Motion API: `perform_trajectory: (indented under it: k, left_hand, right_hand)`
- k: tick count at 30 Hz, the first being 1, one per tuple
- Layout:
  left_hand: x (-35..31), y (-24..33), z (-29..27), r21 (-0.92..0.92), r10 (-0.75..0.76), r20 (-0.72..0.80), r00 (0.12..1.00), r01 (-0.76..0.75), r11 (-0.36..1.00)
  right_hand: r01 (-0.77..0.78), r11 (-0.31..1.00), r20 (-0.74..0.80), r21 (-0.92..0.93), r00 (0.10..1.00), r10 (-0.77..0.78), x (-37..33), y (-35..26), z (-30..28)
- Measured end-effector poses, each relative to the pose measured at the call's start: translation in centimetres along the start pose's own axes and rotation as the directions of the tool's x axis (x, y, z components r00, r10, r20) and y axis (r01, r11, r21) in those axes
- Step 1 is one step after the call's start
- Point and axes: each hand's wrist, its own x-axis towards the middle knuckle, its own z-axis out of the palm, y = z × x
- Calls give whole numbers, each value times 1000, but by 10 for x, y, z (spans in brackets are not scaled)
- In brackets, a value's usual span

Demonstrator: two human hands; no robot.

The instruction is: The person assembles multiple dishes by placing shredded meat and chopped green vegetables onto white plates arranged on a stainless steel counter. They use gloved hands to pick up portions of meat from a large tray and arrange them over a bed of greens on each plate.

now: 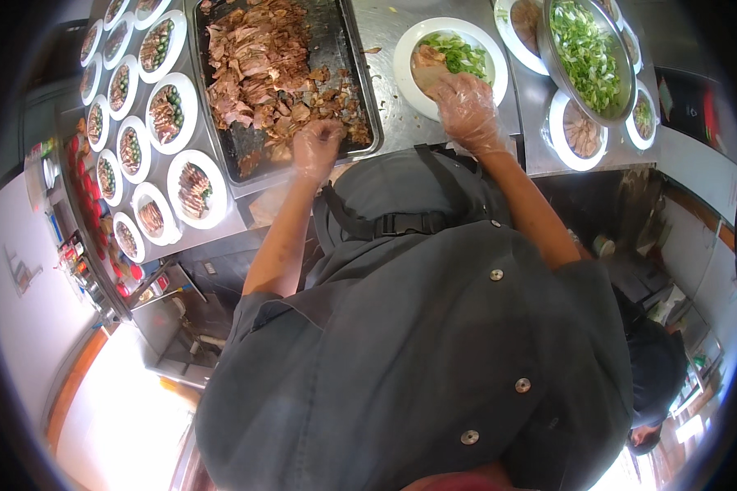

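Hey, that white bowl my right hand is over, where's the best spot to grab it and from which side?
Take the bowl by its bare white rim on the near left edge, coming from the counter side by the tray. The rim is wide and flat there. The right hand covers the near right edge, and the greens and meat fill the middle, so a pinch on the rim seems cleanest.

My gloved left hand (317,147) rests curled on shredded brown meat (262,74) at the near edge of the dark metal tray (348,49). My gloved right hand (467,106) presses into the white bowl (405,78) of meat and chopped greens. Filled white plates (195,190) line the counter, left. A steel bowl of greens (585,53) sits far right.
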Motion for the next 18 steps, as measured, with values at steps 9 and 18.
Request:
perform_trajectory:
  k: [9,18]
  left_hand:
    - [-7,-15,-14,17,14,-50,999,-13,1000]
    - [9,-20,-45,529,232,-199,952,-95,843]
  right_hand:
    - [-109,988,133,-111,983,124,31,-18,-7]
    - [-56,993,-6,-106,998,55,51,-37,-9]
